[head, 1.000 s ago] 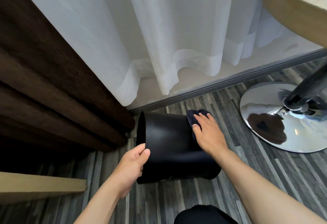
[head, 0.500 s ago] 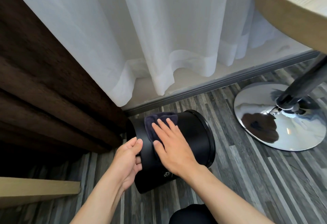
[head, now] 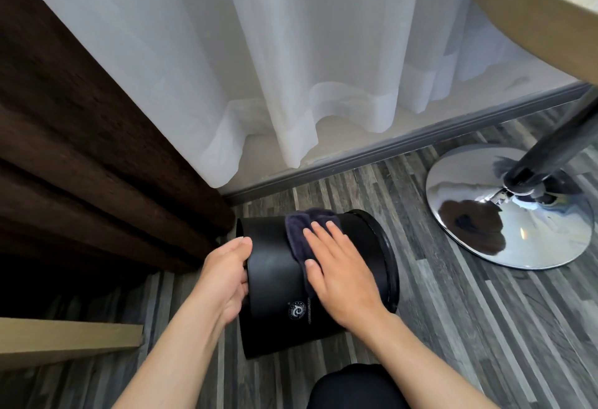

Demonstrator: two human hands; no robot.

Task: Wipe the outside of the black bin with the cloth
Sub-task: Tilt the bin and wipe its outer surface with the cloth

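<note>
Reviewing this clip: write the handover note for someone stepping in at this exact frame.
Left hand: grips the end of the black bin, steadying it on its side on the floor.
Right hand: flat on the dark cloth, pressing it against the bin's upper wall.
Done: cannot tell how much has been wiped.
Left: wipe on around the wall, turning the bin to reach the hidden underside, then both ends.

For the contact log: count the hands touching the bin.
2. The left hand grips the black bin at its left end; the right hand presses the cloth on its side.
</note>
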